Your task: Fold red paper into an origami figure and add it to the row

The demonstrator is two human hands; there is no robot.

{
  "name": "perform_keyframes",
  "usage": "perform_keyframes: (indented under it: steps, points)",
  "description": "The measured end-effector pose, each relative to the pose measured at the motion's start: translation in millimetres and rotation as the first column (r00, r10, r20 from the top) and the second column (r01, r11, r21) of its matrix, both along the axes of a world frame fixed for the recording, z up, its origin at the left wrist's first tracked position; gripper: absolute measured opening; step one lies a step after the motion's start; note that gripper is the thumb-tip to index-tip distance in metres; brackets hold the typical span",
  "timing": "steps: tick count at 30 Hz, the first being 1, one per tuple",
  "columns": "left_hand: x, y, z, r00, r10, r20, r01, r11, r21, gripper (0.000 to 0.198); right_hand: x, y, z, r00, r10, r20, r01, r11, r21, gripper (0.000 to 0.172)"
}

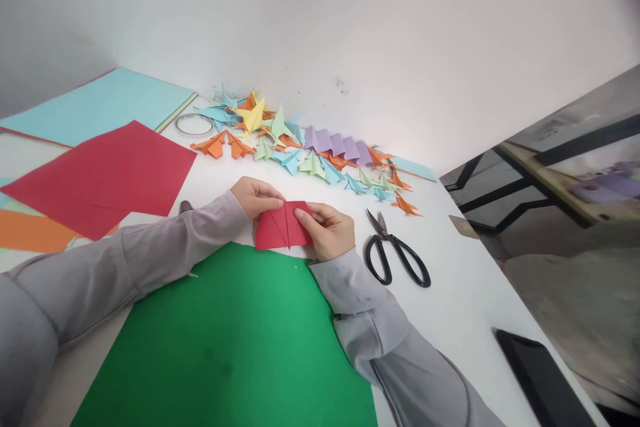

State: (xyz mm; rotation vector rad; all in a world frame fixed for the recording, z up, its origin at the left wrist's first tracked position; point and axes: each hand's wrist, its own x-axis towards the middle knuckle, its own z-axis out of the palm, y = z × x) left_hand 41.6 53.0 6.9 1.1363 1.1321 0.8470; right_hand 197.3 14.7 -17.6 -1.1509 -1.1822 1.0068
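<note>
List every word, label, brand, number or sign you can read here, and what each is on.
None can be read.
The folded red paper, green sheet, scissors and black phone-like device show no visible lettering.
The purple things at the far right are too blurred to tell.

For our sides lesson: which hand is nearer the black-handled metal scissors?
Right. The right hand is left of the scissors; the left hand is farther left, across the folded red paper.
</note>
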Motion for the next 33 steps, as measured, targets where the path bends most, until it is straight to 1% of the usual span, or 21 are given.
perform_keyframes:
  steps: [3, 5, 7, 8, 10, 11, 13, 15, 17, 19, 20, 21, 22, 23, 26, 28, 31, 33]
  points:
    - [1, -1, 2.5, 1.0, 0.001, 0.03, 0.0, 1.0, -0.021, 0.006, 0, -1, 1.2, 1.0, -0.002, -0.003, 0.002, 1.0, -0.021, 0.024]
    - [0, -1, 1.0, 0.998, 0.009, 0.07, -0.007, 1.0, -0.025, 0.006, 1, -1, 2.3, 1.0, 0.008, -0.011, -0.008, 1.0, -0.013, 0.025]
    - [-1, 1, -2.3, 0.988, 0.008, 0.154, -0.004, 1.0, -0.025, 0.009, 3, -1, 3.1, 0.996, 0.061, -0.071, -0.061, 0.998, -0.004, 0.029]
    - [-2, 2, -4.2, 0.977, -0.003, 0.214, 0.009, 1.0, -0.025, 0.011, 4, -1, 3.2, 0.987, 0.105, -0.122, -0.107, 0.994, -0.012, 0.034]
    - [-3, 4, -7.1, 0.93, -0.071, 0.362, 0.082, 0.996, -0.017, 0.015, 6, 1, 2.7, 0.956, 0.192, -0.223, -0.207, 0.977, -0.046, 0.046]
    - [-4, 5, -7.9, 0.894, -0.122, 0.431, 0.135, 0.991, 0.0, 0.014, 7, 2, 2.4, 0.94, 0.227, -0.255, -0.251, 0.966, -0.067, 0.046]
    - [-4, 6, -8.1, 0.818, -0.228, 0.529, 0.232, 0.971, 0.061, 0.012, 8, 4, 2.4, 0.924, 0.28, -0.261, -0.312, 0.946, -0.086, 0.038]
    - [-4, 5, -7.1, 0.764, -0.322, 0.558, 0.309, 0.943, 0.122, 0.011, 8, 4, 4.0, 0.905, 0.358, -0.231, -0.383, 0.921, -0.074, 0.034]
    - [-3, 2, -5.9, 0.744, -0.384, 0.547, 0.371, 0.918, 0.141, 0.011, 7, 2, 7.0, 0.858, 0.467, -0.215, -0.486, 0.873, -0.043, 0.035]
    - [-3, 1, -5.3, 0.743, -0.411, 0.529, 0.405, 0.904, 0.133, 0.013, 6, 0, 10.0, 0.793, 0.57, -0.214, -0.588, 0.809, -0.026, 0.034]
    - [-3, 0, -5.2, 0.747, -0.408, 0.525, 0.406, 0.905, 0.125, 0.014, 7, 0, 10.8, 0.772, 0.596, -0.22, -0.615, 0.788, -0.024, 0.033]
    - [-3, 0, -5.3, 0.754, -0.4, 0.521, 0.402, 0.908, 0.116, 0.015, 7, -1, 11.0, 0.764, 0.604, -0.228, -0.624, 0.781, -0.024, 0.032]
    - [-3, 0, -5.5, 0.766, -0.388, 0.513, 0.396, 0.913, 0.099, 0.016, 7, 0, 10.4, 0.77, 0.593, -0.235, -0.615, 0.788, -0.026, 0.03]
    - [-4, 1, -5.6, 0.782, -0.375, 0.499, 0.391, 0.917, 0.076, 0.018, 8, 0, 9.3, 0.79, 0.562, -0.244, -0.585, 0.811, -0.027, 0.028]
    - [-6, 4, -5.0, 0.851, -0.283, 0.442, 0.317, 0.949, -0.002, 0.027, 10, 4, 4.5, 0.871, 0.413, -0.267, -0.437, 0.899, -0.037, 0.027]
    - [-7, 6, -3.2, 0.873, -0.205, 0.443, 0.257, 0.964, -0.061, 0.03, 11, 5, 2.8, 0.913, 0.301, -0.276, -0.327, 0.943, -0.054, 0.027]
    - [-7, 5, 0.2, 0.866, -0.146, 0.478, 0.255, 0.952, -0.17, 0.033, 12, 4, 3.9, 0.935, 0.199, -0.294, -0.232, 0.969, -0.083, 0.025]
    - [-5, 1, 1.2, 0.882, -0.119, 0.457, 0.22, 0.96, -0.175, 0.034, 12, 3, 5.4, 0.938, 0.182, -0.296, -0.22, 0.97, -0.1, 0.025]
